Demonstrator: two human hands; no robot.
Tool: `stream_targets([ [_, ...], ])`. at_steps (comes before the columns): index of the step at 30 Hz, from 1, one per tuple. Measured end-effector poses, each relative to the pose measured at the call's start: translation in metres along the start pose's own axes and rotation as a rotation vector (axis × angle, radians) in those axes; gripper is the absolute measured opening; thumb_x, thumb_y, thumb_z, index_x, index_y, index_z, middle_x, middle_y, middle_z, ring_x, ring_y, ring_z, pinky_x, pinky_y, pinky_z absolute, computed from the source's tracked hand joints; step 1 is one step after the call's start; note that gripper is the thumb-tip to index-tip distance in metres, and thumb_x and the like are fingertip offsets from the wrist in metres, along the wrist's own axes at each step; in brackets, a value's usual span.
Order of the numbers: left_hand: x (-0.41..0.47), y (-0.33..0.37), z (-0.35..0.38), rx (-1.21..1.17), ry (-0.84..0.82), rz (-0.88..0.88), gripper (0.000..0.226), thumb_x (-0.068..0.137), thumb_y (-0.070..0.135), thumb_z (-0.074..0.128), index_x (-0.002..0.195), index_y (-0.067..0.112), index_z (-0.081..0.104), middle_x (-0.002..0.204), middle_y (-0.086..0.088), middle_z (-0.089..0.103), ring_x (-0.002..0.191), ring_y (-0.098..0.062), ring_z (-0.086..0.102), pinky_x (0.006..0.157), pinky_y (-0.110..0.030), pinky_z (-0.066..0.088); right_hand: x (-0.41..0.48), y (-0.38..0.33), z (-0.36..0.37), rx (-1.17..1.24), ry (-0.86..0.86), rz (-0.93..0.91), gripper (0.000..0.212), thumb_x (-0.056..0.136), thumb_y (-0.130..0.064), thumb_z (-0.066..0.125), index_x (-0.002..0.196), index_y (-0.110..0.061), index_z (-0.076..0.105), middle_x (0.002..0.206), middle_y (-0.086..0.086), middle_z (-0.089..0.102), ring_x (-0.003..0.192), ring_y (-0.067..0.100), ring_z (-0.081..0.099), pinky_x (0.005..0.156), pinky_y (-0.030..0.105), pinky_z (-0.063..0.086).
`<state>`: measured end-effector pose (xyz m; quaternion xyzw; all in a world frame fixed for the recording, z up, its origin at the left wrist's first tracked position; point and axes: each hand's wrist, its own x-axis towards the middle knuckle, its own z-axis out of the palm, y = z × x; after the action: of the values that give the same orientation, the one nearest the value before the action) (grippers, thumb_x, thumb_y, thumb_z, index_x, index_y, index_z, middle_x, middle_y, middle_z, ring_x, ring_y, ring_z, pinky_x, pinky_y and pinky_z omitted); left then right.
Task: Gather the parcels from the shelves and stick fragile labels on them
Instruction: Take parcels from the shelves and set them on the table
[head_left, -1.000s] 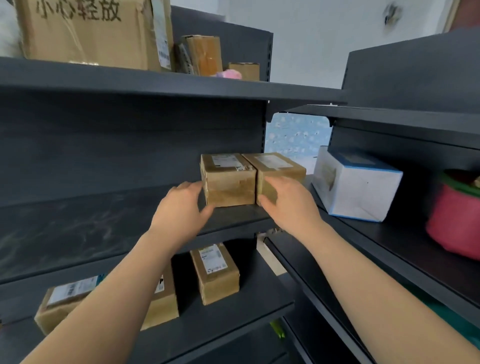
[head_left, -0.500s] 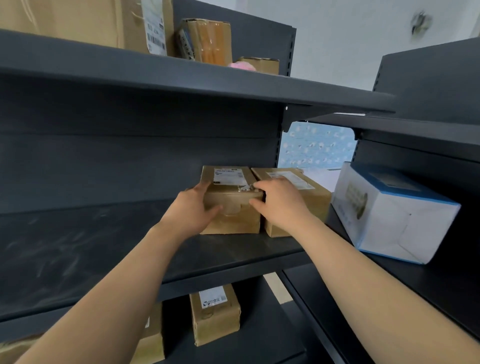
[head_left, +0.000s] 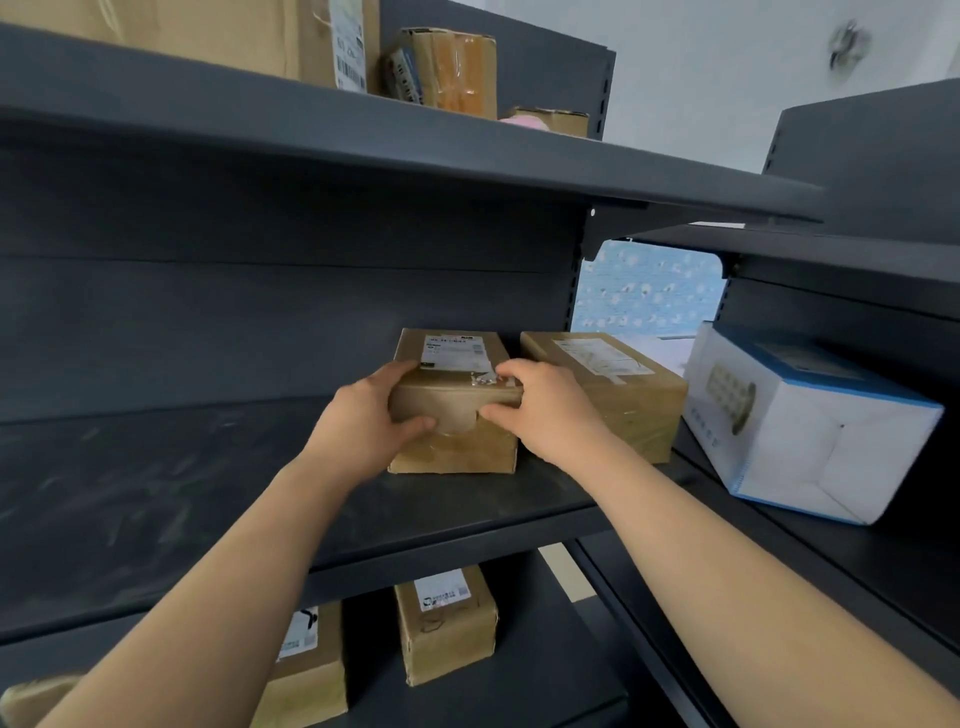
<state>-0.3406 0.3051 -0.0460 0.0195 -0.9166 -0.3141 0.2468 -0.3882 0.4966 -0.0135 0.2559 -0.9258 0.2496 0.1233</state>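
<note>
The right hand (head_left: 545, 410) had shifted off the neighbouring box (head_left: 623, 395) onto the left parcel (head_left: 457, 449). Both hands clasped it, the left hand (head_left: 363, 426) at its left end, thumbs curled on its near face; it sat on the middle shelf (head_left: 208, 493).

The person's left hand (head_left: 363, 431) and right hand (head_left: 545, 415) are bare, and the long left forearm (head_left: 234, 571) and right forearm (head_left: 727, 561) are bare along their whole visible length. Knuckles and thumbs show plainly; the fingernails are too small to make out.
</note>
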Motion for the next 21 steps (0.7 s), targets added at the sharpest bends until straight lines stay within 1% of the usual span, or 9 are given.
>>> stream_targets([
  [2, -0.007, 0.0, -0.006, 0.011, 0.024, 0.023, 0.069, 0.077, 0.034, 0.075, 0.139, 0.032, 0.043, 0.124, 0.003, 0.06, 0.096, -0.012, 0.056, 0.08, -0.023, 0.047, -0.012, -0.003, 0.001, 0.037, 0.05, -0.002, 0.057, 0.085, -0.036, 0.068, 0.136, -0.018, 0.05, 0.128, 0.0, 0.058, 0.115, 0.016, 0.054, 0.091, 0.024, 0.041],
  [3, -0.012, 0.001, -0.009, 0.007, 0.025, 0.035, 0.07, 0.076, 0.034, 0.075, 0.138, 0.032, 0.043, 0.122, 0.004, 0.06, 0.094, -0.01, 0.055, 0.081, -0.023, 0.047, -0.019, -0.005, 0.001, 0.046, 0.071, -0.004, 0.056, 0.084, -0.037, 0.068, 0.135, -0.02, 0.051, 0.127, -0.002, 0.058, 0.115, 0.015, 0.053, 0.09, 0.022, 0.04],
  [7, -0.041, 0.002, -0.026, -0.036, 0.023, 0.091, 0.069, 0.074, 0.038, 0.077, 0.136, 0.037, 0.046, 0.11, 0.009, 0.063, 0.084, -0.005, 0.054, 0.07, -0.017, 0.043, -0.058, -0.023, -0.001, 0.067, 0.155, 0.016, 0.052, 0.084, -0.037, 0.069, 0.132, -0.024, 0.055, 0.122, -0.005, 0.063, 0.103, 0.012, 0.058, 0.088, 0.022, 0.046],
  [11, -0.077, 0.008, -0.049, -0.079, 0.026, 0.16, 0.068, 0.071, 0.04, 0.078, 0.132, 0.042, 0.049, 0.095, 0.013, 0.064, 0.078, -0.002, 0.057, 0.065, -0.013, 0.043, -0.106, -0.051, -0.008, 0.128, 0.251, 0.061, 0.051, 0.082, -0.032, 0.072, 0.129, -0.021, 0.058, 0.118, -0.003, 0.066, 0.102, 0.012, 0.061, 0.092, 0.032, 0.051],
  [13, -0.096, 0.012, -0.062, -0.084, 0.019, 0.222, 0.069, 0.07, 0.041, 0.078, 0.132, 0.042, 0.049, 0.096, 0.019, 0.059, 0.079, -0.001, 0.056, 0.067, -0.013, 0.042, -0.133, -0.066, -0.011, 0.171, 0.305, 0.089, 0.051, 0.079, -0.029, 0.075, 0.127, -0.02, 0.06, 0.114, -0.005, 0.067, 0.098, 0.009, 0.064, 0.088, 0.033, 0.054],
  [16, -0.126, 0.022, -0.078, -0.116, 0.009, 0.293, 0.068, 0.068, 0.04, 0.079, 0.13, 0.041, 0.052, 0.096, 0.019, 0.06, 0.081, -0.005, 0.059, 0.071, -0.02, 0.047, -0.173, -0.085, -0.015, 0.205, 0.379, 0.159, 0.052, 0.077, -0.03, 0.077, 0.125, -0.023, 0.062, 0.112, -0.009, 0.067, 0.096, 0.006, 0.064, 0.085, 0.032, 0.056],
  [17, -0.136, 0.026, -0.083, -0.134, 0.007, 0.311, 0.067, 0.067, 0.039, 0.08, 0.129, 0.04, 0.054, 0.095, 0.019, 0.06, 0.081, -0.006, 0.059, 0.071, -0.02, 0.048, -0.187, -0.091, -0.018, 0.205, 0.398, 0.184, 0.051, 0.076, -0.03, 0.077, 0.125, -0.025, 0.062, 0.112, -0.011, 0.066, 0.097, 0.004, 0.064, 0.085, 0.03, 0.056],
  [19, -0.155, 0.034, -0.089, -0.178, -0.012, 0.341, 0.066, 0.066, 0.038, 0.08, 0.127, 0.039, 0.055, 0.093, 0.02, 0.06, 0.08, -0.004, 0.058, 0.069, -0.015, 0.045, -0.216, -0.103, -0.026, 0.189, 0.442, 0.232, 0.05, 0.076, -0.03, 0.078, 0.123, -0.028, 0.063, 0.109, -0.014, 0.066, 0.094, 0.003, 0.064, 0.083, 0.027, 0.056],
  [21, -0.174, 0.044, -0.093, -0.233, -0.055, 0.365, 0.066, 0.065, 0.038, 0.08, 0.126, 0.04, 0.056, 0.093, 0.019, 0.061, 0.08, -0.003, 0.058, 0.07, -0.014, 0.044, -0.248, -0.114, -0.034, 0.16, 0.485, 0.289, 0.049, 0.074, -0.031, 0.078, 0.121, -0.03, 0.064, 0.102, -0.014, 0.069, 0.084, 0.007, 0.066, 0.078, 0.03, 0.056],
])
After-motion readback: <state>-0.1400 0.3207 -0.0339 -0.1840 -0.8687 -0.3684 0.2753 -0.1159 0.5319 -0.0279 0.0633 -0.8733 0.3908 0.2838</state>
